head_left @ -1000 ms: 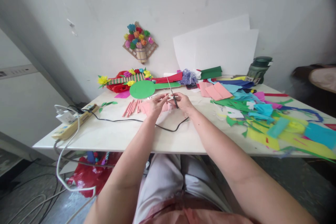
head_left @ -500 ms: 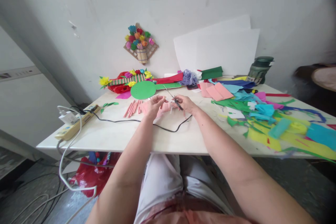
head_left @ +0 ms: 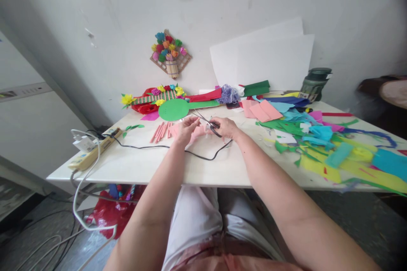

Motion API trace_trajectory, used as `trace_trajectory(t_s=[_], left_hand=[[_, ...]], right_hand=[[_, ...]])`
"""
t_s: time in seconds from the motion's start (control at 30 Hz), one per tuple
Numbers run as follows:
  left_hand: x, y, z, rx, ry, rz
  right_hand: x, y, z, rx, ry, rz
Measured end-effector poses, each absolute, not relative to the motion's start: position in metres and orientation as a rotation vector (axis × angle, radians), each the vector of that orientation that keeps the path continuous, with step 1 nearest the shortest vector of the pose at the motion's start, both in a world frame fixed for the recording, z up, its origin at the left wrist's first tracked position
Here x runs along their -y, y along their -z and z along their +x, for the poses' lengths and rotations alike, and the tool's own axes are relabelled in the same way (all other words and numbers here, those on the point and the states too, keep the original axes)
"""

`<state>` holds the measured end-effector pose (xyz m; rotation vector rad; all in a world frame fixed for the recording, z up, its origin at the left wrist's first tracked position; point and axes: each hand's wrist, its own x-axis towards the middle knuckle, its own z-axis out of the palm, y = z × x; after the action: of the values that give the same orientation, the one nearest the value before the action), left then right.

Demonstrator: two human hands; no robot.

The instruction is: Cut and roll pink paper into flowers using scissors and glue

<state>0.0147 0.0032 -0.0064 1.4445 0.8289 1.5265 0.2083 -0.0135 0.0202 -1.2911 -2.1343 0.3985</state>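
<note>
Scissors (head_left: 207,121) in right hand (head_left: 224,128), pointing forward-left, long axis diagonal

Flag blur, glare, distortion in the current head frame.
Head view throughout: soft, diffuse light, pale glare on the floor; dark upper right corner; forearms look stretched toward the bottom; paper scraps at right smeared; hands and scissors too soft for fine detail.

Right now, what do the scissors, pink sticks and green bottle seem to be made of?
Scissors: thin grey blades suggest metal; black handles, probably smooth plastic.
Pink sticks: matte and slim, perhaps rolled paper; too small to be sure.
Green bottle: likely plastic, glossy and seemingly see-through; tinted glass can't be ruled out.
</note>
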Motion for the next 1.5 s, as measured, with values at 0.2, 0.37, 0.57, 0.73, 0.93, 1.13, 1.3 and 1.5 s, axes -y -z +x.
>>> trace_trajectory(t_s=[0.2,0.37,0.57,0.73,0.93,1.13,1.3,1.5], left_hand=[[-0.008,0.011,0.011,-0.788,-1.503,1.418],[-0.007,0.012,0.010,-0.766,-1.486,1.427],[-0.005,0.010,0.009,-0.771,-1.470,1.426],[-0.003,0.008,0.009,-0.788,-1.458,1.421],[-0.002,0.007,0.009,-0.820,-1.446,1.443],[-0.002,0.006,0.010,-0.816,-1.450,1.464],[-0.003,0.008,0.011,-0.777,-1.444,1.415],[-0.004,0.011,0.009,-0.738,-1.428,1.401]], right_hand=[[0.016,-0.022,0.206,2.194,-0.295,-1.331],[0.017,-0.023,0.205,2.223,-0.259,-1.334],[0.019,-0.024,0.205,2.226,-0.259,-1.338],[0.020,-0.024,0.204,2.213,-0.261,-1.323],[0.024,-0.027,0.203,2.197,-0.303,-1.322],[0.024,-0.027,0.203,2.185,-0.346,-1.317],[0.025,-0.027,0.203,2.165,-0.393,-1.340],[0.024,-0.026,0.203,2.150,-0.380,-1.352]])
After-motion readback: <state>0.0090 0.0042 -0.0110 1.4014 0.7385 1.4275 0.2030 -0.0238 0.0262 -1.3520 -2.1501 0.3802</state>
